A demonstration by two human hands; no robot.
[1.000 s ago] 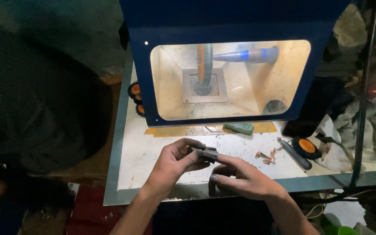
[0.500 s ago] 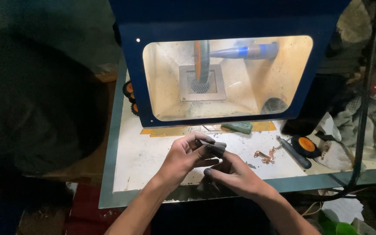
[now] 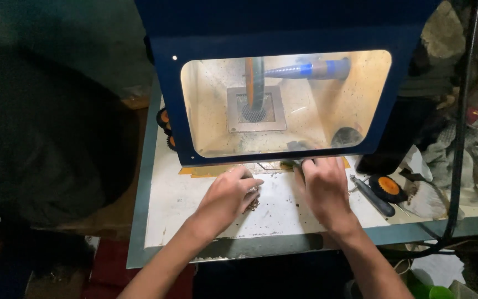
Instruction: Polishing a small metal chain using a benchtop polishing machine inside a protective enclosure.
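Observation:
My left hand (image 3: 229, 195) rests on the white table top (image 3: 183, 216) with its fingers curled around a small glinting metal part (image 3: 253, 198). My right hand (image 3: 323, 187) reaches forward to the lower edge of the blue cabinet (image 3: 283, 33). Its thumb and fingertips close on a dark green block (image 3: 292, 164) lying there. Inside the lit cabinet window stand an upright grinding wheel (image 3: 255, 83) over a metal grate (image 3: 256, 111) and a blue-grey nozzle (image 3: 311, 70). Most of the block is hidden by my fingers.
An orange and black round tool (image 3: 388, 188) and a dark-handled tool (image 3: 373, 195) lie right of my right hand. Orange-black knobs (image 3: 164, 119) sit at the cabinet's left side. A black cable (image 3: 460, 122) hangs on the right beside crumpled rags (image 3: 432, 199). Debris specks dot the table.
The hands, which held a small grey part together, have come apart. My right hand has moved forward to the green block; the left stays back with the metal part. The view has shifted closer.

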